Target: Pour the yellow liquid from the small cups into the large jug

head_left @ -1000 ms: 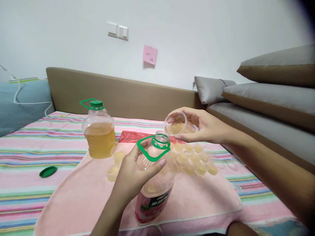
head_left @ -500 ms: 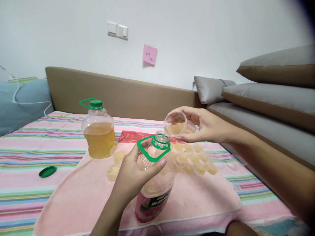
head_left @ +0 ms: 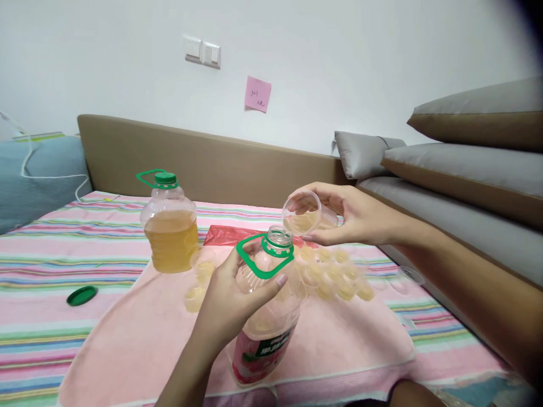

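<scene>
Pink note's (head_left: 257, 94) writing too small; bottle (head_left: 265, 316) base behind left hand (head_left: 231, 302).

left hand (head_left: 231, 302) gripping, right hand (head_left: 360, 217) raised, fingers curled

Green cap (head_left: 82, 295) on a pink, green and blue striped sheet (head_left: 51, 265); pale pink towel (head_left: 139, 339); amber liquid in a clear, green-capped bottle (head_left: 170, 226); pink sticky note (head_left: 257, 94).
</scene>
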A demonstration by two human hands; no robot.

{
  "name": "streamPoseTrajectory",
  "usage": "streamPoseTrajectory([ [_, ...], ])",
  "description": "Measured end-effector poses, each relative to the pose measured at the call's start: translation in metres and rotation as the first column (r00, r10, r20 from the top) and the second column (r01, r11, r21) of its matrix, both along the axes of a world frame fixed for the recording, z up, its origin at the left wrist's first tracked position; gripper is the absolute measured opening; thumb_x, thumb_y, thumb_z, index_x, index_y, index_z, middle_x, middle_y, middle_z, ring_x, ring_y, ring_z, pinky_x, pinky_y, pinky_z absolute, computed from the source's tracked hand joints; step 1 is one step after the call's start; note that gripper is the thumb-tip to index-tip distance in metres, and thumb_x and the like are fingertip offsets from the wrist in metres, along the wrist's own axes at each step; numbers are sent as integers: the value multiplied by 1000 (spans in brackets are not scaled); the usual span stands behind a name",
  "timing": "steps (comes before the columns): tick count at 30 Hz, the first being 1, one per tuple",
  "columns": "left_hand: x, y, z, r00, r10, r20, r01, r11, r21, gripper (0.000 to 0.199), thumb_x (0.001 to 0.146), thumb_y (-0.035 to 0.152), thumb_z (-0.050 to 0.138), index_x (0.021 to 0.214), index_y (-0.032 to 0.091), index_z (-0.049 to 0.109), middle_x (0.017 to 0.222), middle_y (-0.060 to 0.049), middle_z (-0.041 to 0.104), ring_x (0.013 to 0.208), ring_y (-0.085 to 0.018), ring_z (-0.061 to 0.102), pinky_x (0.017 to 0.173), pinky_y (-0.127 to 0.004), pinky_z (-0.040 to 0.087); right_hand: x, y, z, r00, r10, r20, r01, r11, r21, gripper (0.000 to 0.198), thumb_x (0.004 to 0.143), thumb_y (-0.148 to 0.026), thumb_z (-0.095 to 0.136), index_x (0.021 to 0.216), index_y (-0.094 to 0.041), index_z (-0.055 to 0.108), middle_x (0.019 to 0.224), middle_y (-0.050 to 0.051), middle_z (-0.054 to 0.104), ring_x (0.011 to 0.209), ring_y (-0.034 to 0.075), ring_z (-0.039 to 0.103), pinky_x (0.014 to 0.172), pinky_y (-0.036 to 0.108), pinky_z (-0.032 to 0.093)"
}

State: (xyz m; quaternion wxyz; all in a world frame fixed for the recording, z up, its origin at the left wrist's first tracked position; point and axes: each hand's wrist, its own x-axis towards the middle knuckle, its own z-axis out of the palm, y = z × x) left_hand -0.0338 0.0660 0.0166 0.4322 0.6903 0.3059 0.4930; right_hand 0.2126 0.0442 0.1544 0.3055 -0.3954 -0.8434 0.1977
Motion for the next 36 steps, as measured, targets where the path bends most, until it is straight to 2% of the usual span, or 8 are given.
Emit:
streamPoseTrajectory([
  [12, -1, -2, 2, 1000, -15, 10, 15, 1000, -2, 57, 84, 49, 89, 134, 27, 70, 144, -5, 73, 144, -33, 62, 114, -47, 58, 1, -1, 5, 998, -36, 45, 37, 999, -18, 50, 88, -45, 92, 127, -23, 69, 131, 6, 68, 124, 28, 64, 110, 41, 53],
  [21, 0, -1, 1, 1000, -4, -1, 4, 1000, -3, 59, 84, 49, 89, 135, 27, 69, 145, -4, 73, 144, -33, 62, 115, -45, 58, 4, 0, 5, 997, -13, 77, 13, 1000, 2, 53, 91, -47, 92, 131, -22, 69, 132, 5, 67, 123, 26, 64, 108, 37, 52],
  [36, 1, -2, 3, 1000, 8, -1, -8, 1000, 13, 59, 83, 49, 88, 133, 26, 68, 143, -5, 74, 141, -33, 65, 113, -45, 59, 4, 1, 12, 982, -65, 177, 62, 998, 23, 52, 91, -49, 89, 135, -26, 70, 131, 4, 68, 119, 29, 66, 109, 41, 56],
])
